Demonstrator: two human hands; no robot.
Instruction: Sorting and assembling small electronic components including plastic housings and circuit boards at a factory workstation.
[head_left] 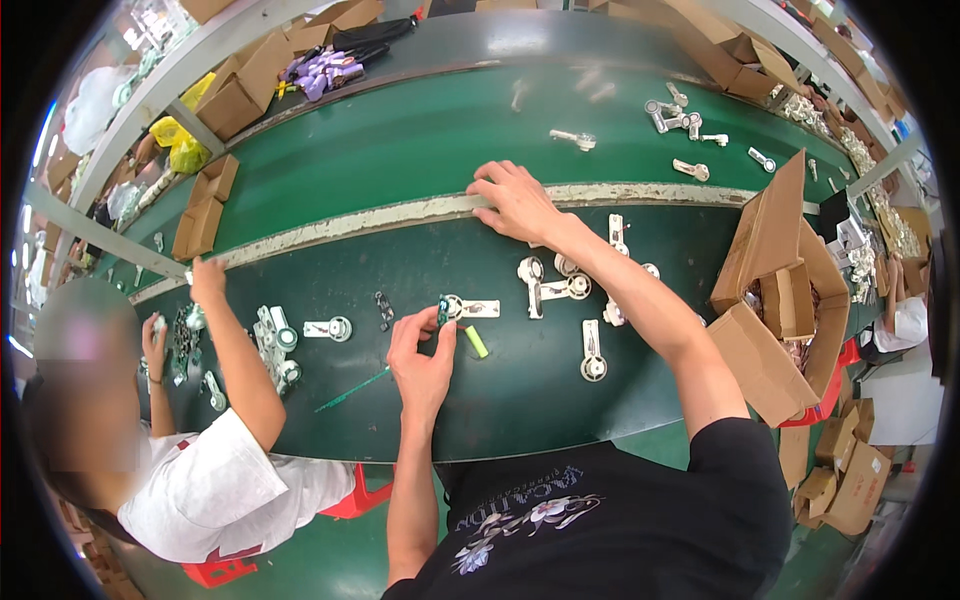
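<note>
My left hand (420, 362) is closed in a pinch on a small dark green piece (444, 310), perhaps a circuit board, at the round end of a white fan half (478, 309). Close by on the dark green table lies a light green cylindrical battery (475, 342). My right hand (517, 204) is stretched out over the pale rail, fingers apart, with nothing visible in it. Under and beside my right forearm are several white handle-shaped housings with round ends (593, 352), some partly hidden by the arm. A small dark part (384, 311) rests left of my left hand.
Beyond the rail (360, 228) a green conveyor belt (350, 170) carries several white fan parts (690, 170). An opened cardboard box (770, 310) stands at the right. At the left a co-worker in a white shirt (230, 480) sits by more white parts (272, 345).
</note>
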